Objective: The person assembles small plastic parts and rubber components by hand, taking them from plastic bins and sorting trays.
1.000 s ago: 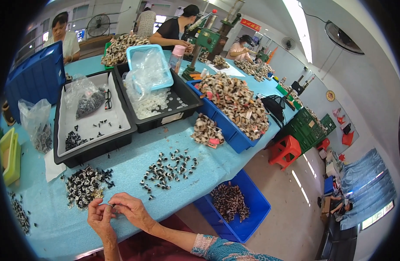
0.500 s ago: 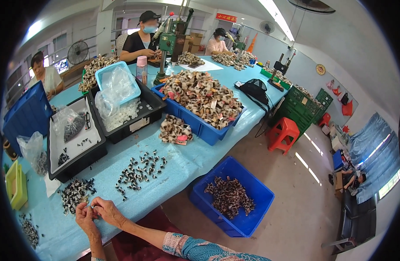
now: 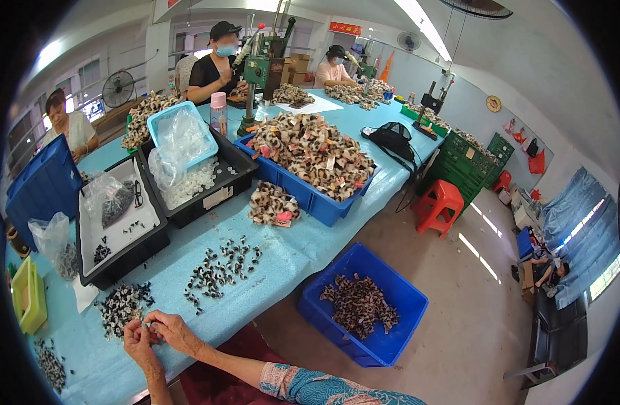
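Observation:
At the table's near edge my left hand and my right hand meet, fingertips pinched together. Whatever sits between them is too small to make out. Just beyond the fingers is a heap of small black-and-white pieces. Farther right, similar pieces lie spread out in a loose group. Left of my hands is a scatter of tiny dark parts. A small clump of spotted plush pieces rests beyond the loose group.
A blue bin holding spotted pieces stands on the floor, right of the table. Black trays, a heaped blue crate and a yellow-green bin stand on the table. Co-workers sit across it; a red stool is at right.
The view has shifted slightly. My two hands stay pinched together beside the heap. The co-worker in the black cap has raised a hand, and the one at far left has shifted.

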The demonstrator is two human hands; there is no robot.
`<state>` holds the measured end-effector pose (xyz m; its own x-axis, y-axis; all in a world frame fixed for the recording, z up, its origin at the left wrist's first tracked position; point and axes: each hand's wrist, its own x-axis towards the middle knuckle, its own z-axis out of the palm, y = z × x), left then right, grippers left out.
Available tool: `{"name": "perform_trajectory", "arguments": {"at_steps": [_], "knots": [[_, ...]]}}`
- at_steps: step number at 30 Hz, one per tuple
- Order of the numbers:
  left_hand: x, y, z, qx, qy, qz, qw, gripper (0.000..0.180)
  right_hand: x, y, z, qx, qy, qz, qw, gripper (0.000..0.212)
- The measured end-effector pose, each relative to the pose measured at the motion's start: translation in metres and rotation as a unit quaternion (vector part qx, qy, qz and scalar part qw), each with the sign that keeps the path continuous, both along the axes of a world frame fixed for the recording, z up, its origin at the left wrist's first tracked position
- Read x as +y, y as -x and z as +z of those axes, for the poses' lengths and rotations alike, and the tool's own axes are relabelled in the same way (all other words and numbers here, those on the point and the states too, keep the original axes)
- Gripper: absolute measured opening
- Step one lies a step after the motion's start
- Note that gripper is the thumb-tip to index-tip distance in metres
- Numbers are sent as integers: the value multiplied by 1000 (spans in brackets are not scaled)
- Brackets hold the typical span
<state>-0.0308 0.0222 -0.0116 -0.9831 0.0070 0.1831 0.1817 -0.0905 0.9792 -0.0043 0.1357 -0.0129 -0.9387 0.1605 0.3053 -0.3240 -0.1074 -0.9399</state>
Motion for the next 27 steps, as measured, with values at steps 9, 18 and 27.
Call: {"name": "perform_trajectory", "arguments": {"at_steps": [9, 18, 27], "knots": [[0, -5, 2, -15, -19, 13, 1000, 11, 3, -4, 3, -82, 109, 65, 989, 12], [-3, -8, 3, -40, -63, 9, 997, 14, 6, -12, 8, -122, 75, 102, 984, 12], [-2, -13, 6, -56, -89, 3, 994, 16, 10, -15, 12, -165, 63, 134, 975, 11]]}}
